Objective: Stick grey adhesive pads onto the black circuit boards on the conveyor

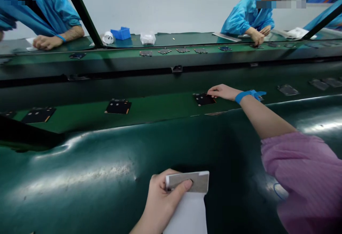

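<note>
At the far left, a co-worker in a blue smock [60, 4] rests a closed hand [47, 42] on the opposite bench. Nearer, a flat black rectangular board [39, 115] lies on the long green strip [157, 106], partly behind a dark slanting post. Behind the strip, on the opposite bench, a white ring-shaped roll [108, 37] stands beside a small blue plastic bin [121, 33]. A second black rectangular board [118, 106] lies on the strip, well apart from the first.

Further along, low in the foreground, the left hand [164, 195] holds a grey, white-edged flat piece [199, 181], thumb across its face; a smooth white sheet [189, 212] hangs below it. To the right, a third black rectangular board [204, 99] lies flat on the strip, and the right hand [224, 92] reaches its upper right corner with fingertips drawn narrowly together; whether they grip it, I cannot tell. A blue band [249, 95] circles that wrist, and a pink sleeve [301, 170] covers the arm above. Beyond the wrist, on the strip, lies a grey, see-through-looking flat piece [287, 90].
</note>
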`<state>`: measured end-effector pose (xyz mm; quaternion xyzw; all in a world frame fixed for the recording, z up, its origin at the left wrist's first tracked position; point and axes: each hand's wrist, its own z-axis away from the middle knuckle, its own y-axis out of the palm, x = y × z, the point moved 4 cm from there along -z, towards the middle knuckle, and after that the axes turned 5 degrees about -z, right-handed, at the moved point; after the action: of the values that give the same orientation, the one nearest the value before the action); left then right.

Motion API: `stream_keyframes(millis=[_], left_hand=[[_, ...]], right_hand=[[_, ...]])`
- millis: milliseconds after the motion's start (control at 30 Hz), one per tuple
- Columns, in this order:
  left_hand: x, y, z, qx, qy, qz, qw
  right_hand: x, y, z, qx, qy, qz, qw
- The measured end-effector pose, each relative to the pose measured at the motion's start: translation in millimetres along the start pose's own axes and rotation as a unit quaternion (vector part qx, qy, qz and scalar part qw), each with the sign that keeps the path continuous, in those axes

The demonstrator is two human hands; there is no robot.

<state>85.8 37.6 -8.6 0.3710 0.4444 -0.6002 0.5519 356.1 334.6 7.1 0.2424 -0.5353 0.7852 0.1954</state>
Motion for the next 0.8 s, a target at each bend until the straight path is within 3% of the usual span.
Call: stream_keyframes(millis=[333, 500, 633, 800], left_hand=[[-0.6, 0.8, 0.8, -0.004, -0.002, 0.016, 1.0], [4.8, 0.5, -1.5, 0.015, 0.012, 0.006, 1.0], [8.9, 2.1, -5.2, 0.051, 0.016, 0.014, 0.998], [8.0, 2.6, -3.7, 0.051, 0.006, 0.044, 0.998]], right_hand=[[-11.3, -5.6, -3.5, -0.014, 0.013, 0.027, 0.999], [-12.4, -7.4, 10.7, -0.157, 0.039, -0.018, 0.987], [0.4, 10.7, 28.7, -0.232, 0.025, 0.024, 0.972], [20.4, 32.6, 40.1, -0.168, 0.009, 0.218, 0.961]])
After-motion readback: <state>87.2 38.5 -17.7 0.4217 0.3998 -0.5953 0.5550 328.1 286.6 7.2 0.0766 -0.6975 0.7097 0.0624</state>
